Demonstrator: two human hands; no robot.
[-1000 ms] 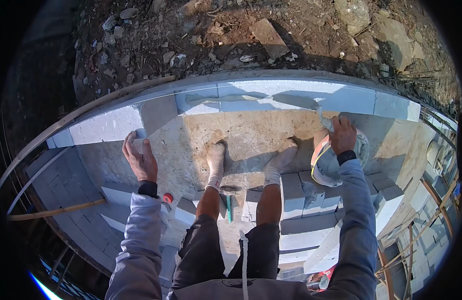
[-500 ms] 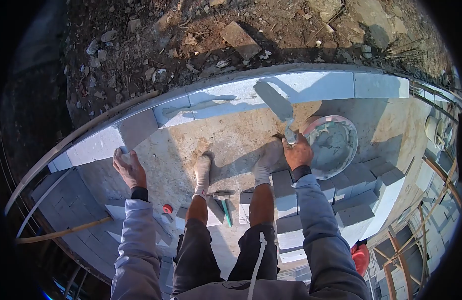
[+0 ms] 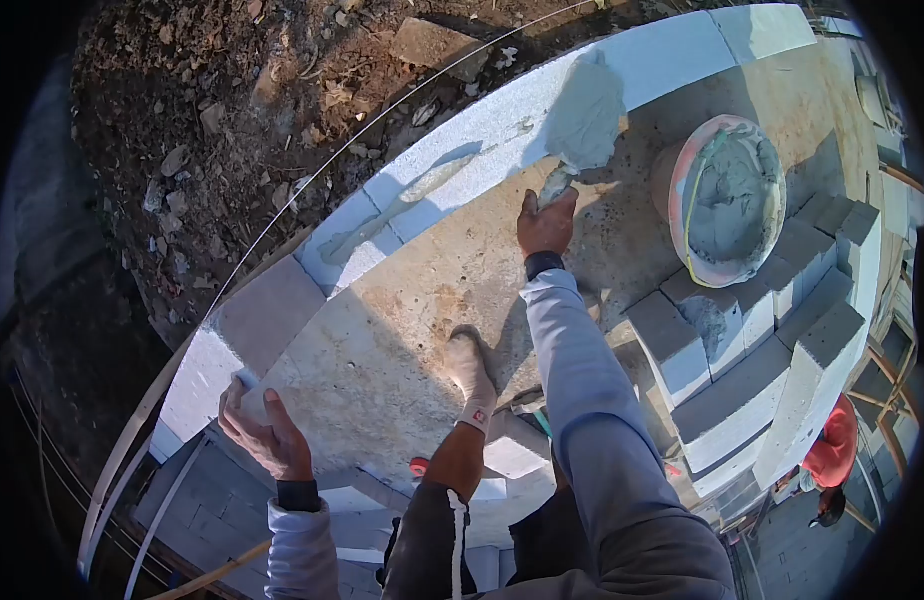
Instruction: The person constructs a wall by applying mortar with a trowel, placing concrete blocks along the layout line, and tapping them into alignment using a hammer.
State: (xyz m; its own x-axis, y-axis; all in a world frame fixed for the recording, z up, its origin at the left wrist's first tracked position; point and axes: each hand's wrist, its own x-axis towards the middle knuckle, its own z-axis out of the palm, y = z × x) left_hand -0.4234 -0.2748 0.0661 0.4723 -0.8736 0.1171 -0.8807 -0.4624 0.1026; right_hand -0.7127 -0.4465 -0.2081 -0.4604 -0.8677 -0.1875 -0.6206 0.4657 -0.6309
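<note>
My right hand [image 3: 548, 222] is wrapped around the handle of a trowel [image 3: 584, 110]. The broad blade, coated in grey mortar, lies over the top of a curving row of pale blocks [image 3: 672, 62]. To its left, a strip of mortar [image 3: 422, 192] runs along the same blocks. My left hand [image 3: 266, 436] is beside the wall's left part, near the end of a block [image 3: 267, 312], with thumb and fingers apart. Something pale shows at its fingertips; I cannot tell whether it is part of the block. A bucket [image 3: 679, 185] of wet mortar stands right of my right hand.
Stacked pale blocks [image 3: 727, 400] stand below the bucket at right. My foot [image 3: 470, 365] is on the concrete floor [image 3: 382, 350]. Beyond the wall lies rubble-strewn soil [image 3: 212, 170]. A person in red [image 3: 832, 440] is lower down at far right. Poles cross the lower left.
My right hand has carried the trowel forward and left, its blade now over the wall blocks. The camera view has shifted and turned. My left hand stays near the block end.
</note>
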